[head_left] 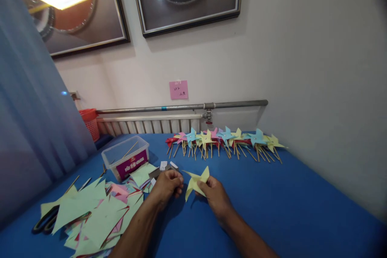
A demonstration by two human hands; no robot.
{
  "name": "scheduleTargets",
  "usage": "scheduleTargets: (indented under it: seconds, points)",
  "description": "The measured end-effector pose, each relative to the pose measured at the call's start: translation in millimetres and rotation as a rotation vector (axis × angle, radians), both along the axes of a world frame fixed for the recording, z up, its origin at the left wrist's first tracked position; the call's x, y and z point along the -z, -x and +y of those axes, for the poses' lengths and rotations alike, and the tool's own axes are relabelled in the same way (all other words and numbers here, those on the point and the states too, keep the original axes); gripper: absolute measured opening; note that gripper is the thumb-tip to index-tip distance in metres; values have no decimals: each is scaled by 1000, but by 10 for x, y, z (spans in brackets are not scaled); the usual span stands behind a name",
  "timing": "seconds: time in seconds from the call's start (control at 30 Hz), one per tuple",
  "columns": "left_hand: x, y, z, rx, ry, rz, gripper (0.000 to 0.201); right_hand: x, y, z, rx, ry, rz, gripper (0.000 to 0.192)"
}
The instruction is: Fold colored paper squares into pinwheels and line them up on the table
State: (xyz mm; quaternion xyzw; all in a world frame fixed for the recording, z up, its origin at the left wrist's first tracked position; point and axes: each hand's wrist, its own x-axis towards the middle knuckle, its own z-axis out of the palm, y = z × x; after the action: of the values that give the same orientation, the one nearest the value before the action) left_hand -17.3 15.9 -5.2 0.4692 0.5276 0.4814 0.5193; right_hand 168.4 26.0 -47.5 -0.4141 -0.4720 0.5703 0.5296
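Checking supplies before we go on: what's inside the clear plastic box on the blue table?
The clear plastic box holds at least one thin wooden stick leaning inside. A purple label on its front wall covers the bottom, so anything lying low there cannot be seen.

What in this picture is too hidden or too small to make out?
- Pink note on the wall: writing too small to read, head view.
- Scissors: blades hidden under the paper sheets.
- Left hand: its curled fingers hide whatever it pinches.
- Clear box: label print too small and blurred to read.
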Motion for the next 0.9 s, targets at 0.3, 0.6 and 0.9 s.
scheduleTargets:
  seconds: [0.3,0.6,0.9]
  points:
    - [-143,-65,-83,-33,-129,-79,27,-24,28,-2,64,23,78,27]
    - [-21,-383,-178,-74,-259,-5,18,-37,63,-42,131,-19,52,31]
    - [22,-425,-161,-80,-293,43,18,-97,144,-146,72,-27,53,32]
